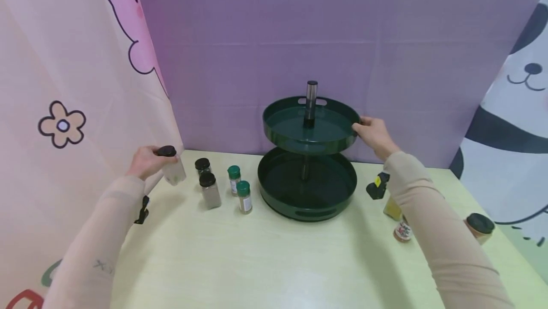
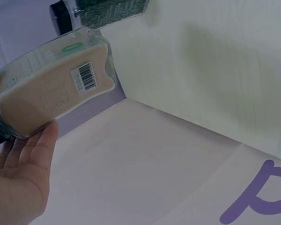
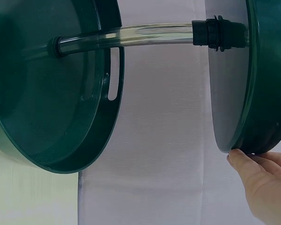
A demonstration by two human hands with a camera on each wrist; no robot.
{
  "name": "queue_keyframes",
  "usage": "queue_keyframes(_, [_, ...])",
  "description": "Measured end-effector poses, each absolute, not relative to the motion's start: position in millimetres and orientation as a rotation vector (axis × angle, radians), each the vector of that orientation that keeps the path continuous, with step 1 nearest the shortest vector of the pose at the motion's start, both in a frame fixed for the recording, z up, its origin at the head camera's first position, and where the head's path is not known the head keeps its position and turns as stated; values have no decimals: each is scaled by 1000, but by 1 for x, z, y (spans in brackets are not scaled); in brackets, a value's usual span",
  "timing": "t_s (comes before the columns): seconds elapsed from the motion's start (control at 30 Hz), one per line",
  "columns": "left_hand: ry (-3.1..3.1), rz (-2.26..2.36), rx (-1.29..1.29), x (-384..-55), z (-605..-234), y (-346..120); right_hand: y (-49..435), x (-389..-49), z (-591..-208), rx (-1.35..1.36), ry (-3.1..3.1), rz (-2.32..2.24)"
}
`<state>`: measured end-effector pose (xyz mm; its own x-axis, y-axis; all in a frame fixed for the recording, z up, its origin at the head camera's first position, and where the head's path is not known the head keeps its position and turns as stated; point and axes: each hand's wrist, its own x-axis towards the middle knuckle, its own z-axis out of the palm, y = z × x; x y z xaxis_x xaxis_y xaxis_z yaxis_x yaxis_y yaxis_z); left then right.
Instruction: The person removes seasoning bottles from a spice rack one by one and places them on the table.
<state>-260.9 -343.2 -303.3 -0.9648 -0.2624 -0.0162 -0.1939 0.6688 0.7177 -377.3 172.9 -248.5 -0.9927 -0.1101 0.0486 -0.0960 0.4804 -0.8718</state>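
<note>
My left hand grips a clear spice jar near its black lid, tilted above the table's left side. In the left wrist view the jar holds a pale tan powder and bears a barcode label. My right hand holds the right rim of the upper tray of a dark green two-tier stand, thumb and fingers on its edge. Its lower tray rests on the table, joined to the upper one by a central post. No jars show in either tray.
Left of the stand are two black-lidded jars and two green-capped spice bottles. By my right forearm stand a yellow jar, a small labelled jar and a black-lidded jar. A purple cloth hangs behind.
</note>
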Motion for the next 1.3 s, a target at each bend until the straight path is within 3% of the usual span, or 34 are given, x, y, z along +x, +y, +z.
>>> queue_keyframes(1.3, [-2825,-1305,511,-258,-363,-355,174,-375,-248,-206,2673,-1571])
